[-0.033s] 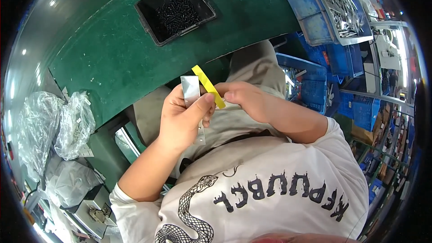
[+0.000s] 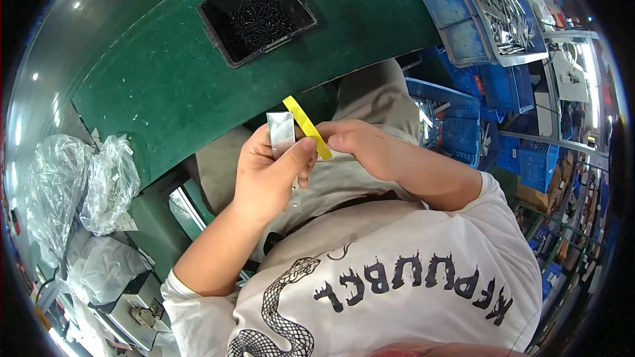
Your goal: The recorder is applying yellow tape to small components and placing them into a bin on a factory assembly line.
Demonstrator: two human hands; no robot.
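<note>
My left hand [image 2: 264, 175] is closed around a flat, shiny metal bracket [image 2: 281, 128], whose lower end with small holes sticks out beneath the fingers. A narrow yellow strip [image 2: 305, 123] slants across beside the bracket, its lower part by my left thumb. At the strip's lower end is my right hand [image 2: 366, 149], its fingers bent and pinched together there; the fingertips are partly hidden behind the strip. Both hands are over my lap, in front of the table edge.
A black bin [image 2: 259, 20] of small dark parts stands on the green table [image 2: 159, 86]. To the right, a blue crate [image 2: 466, 23] holds long metal pieces, with another blue basket [image 2: 460, 129] below it. Clear plastic bags [image 2: 109, 185] lie at the left.
The metal bracket and yellow strip have shifted very slightly. Both hands keep nearly the same place and grip.
</note>
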